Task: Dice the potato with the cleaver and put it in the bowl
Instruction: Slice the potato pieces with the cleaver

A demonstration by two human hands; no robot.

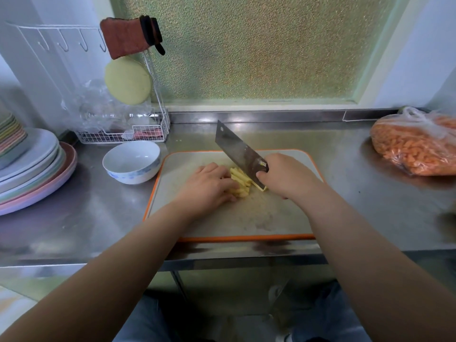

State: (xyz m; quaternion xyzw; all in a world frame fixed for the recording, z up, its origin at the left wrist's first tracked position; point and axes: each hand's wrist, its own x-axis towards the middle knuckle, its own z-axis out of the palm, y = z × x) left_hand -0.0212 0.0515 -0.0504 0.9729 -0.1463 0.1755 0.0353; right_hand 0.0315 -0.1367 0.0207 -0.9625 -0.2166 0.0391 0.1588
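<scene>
From the head camera I see my right hand wrapped around the handle of the dark steel cleaver with its broad rectangular blade; the blade tilts up and away to the far left, its heel down among the pale yellow potato sticks; my left hand lies over the left part of that bundle, fingers bent down onto it and pinning it to the grey cutting board with the orange rim; a thin slab of potato sits just right of the blade, by my right thumb.

The white ceramic bowl with blue pattern stands on the steel counter just left of the board's far corner; I see no potato in it, so I judge the dicing is under way and the transfer not begun.

To cut well here, I would keep the left fingertips tucked back with the knuckles guiding the flat of the blade; I would hold the sticks tight and parallel so the cubes come even; I would walk the left hand leftward after each stroke; loose ends may roll, so short, straight chops suit better than a long rocking one.

At the left edge a stack of pastel plates rests; far right lies a clear bag of orange pieces.
</scene>
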